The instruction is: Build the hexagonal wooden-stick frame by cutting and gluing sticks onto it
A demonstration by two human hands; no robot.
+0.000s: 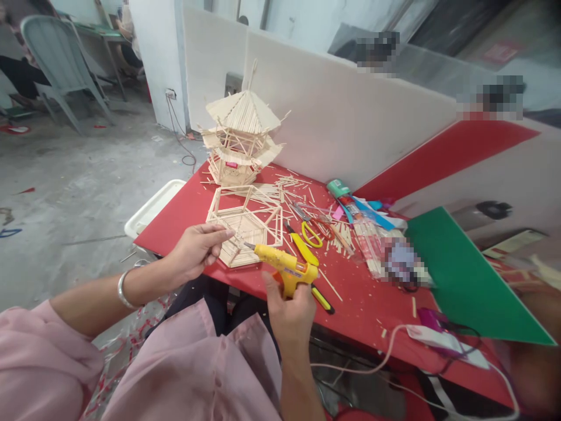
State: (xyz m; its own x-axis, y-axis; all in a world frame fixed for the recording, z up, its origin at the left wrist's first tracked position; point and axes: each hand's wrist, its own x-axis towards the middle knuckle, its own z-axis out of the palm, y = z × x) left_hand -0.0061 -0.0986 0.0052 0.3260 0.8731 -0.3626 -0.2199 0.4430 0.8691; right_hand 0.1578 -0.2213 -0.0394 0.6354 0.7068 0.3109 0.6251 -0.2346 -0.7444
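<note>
My right hand (293, 316) is wrapped round the handle of a yellow hot glue gun (280, 261), its nozzle pointing left. Close to that nozzle, my left hand (198, 250) pinches a thin wooden stick (238, 237) between thumb and fingers. Behind both hands lies a six-sided frame of sticks (280, 225) with a slatted floor, near the front edge of the red table (169, 225). Farther back stands a tiered pagoda model (243, 114) built of the same pale sticks.
Loose sticks (287, 186), yellow-handled scissors (312, 235), a yellow cutter (304, 248) and another cutter (323, 299) lie right of the frame. Plastic packets (370, 242) and a green board (473, 280) are farther right. A white power strip (445, 344) with cords sits near the right front.
</note>
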